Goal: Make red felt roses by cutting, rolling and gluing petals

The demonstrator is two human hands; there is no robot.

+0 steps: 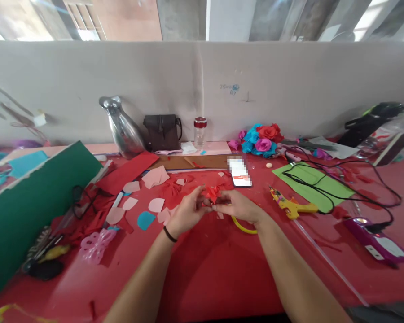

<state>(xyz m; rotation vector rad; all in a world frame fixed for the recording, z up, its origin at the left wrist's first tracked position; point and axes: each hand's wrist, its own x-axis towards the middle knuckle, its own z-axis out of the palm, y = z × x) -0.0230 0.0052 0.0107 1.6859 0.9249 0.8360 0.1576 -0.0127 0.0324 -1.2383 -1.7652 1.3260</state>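
Note:
Near the middle of the red table [202,278], a small red paper flower [213,194] is held between my two hands. My left hand [190,210], with a dark band at the wrist, has its fingers closed around the flower's left side and lower part. From the right, the fingers of my right hand [237,206] pinch at the same flower. My fingertips nearly meet beneath it. A yellow ring-shaped handle [244,228] lies beside my right hand, partly hidden by it. Pink petal-shaped pieces [156,205] and a blue one [146,220] lie left of my left hand.
A lit phone [239,172] lies beyond my hands. To the right are a yellow glue gun [292,207], green paper [313,186], black cables and a purple power strip [379,242]. A green box [43,206] stands left. Behind are a metal jug [123,128], bottle [200,133] and paper bouquet [262,140].

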